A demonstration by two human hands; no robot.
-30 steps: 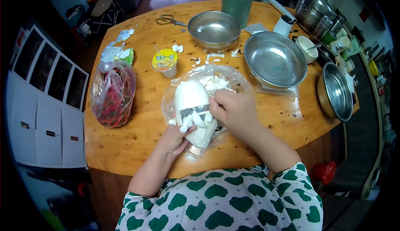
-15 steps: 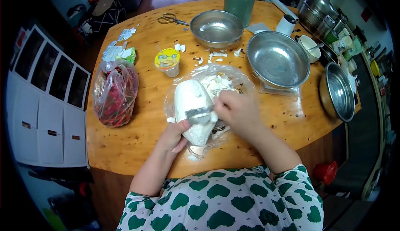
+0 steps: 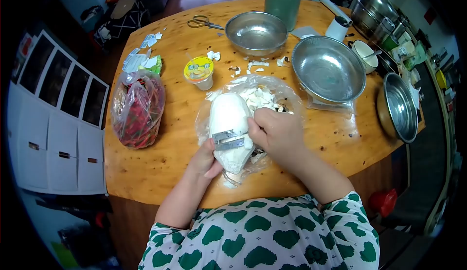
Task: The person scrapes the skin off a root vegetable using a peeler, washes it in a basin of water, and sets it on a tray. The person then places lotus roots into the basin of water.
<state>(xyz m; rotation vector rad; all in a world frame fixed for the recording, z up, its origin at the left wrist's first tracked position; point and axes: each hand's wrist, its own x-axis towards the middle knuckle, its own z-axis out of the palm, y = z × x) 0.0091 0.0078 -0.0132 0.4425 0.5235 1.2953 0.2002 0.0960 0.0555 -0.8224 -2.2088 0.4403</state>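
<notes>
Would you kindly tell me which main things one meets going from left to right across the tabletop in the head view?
Plastic bag with red contents, yellow-topped cup, large white piece, right hand, wide metal basin, rightmost metal bowl.

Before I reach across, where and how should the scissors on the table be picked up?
Best by the yellow handle loops of the scissors, coming from the person's left and above. They lie flat on the table, loops to the left and blades pointing right, toward the perforated metal bowl, so that side should keep fingers off the blades.
</notes>
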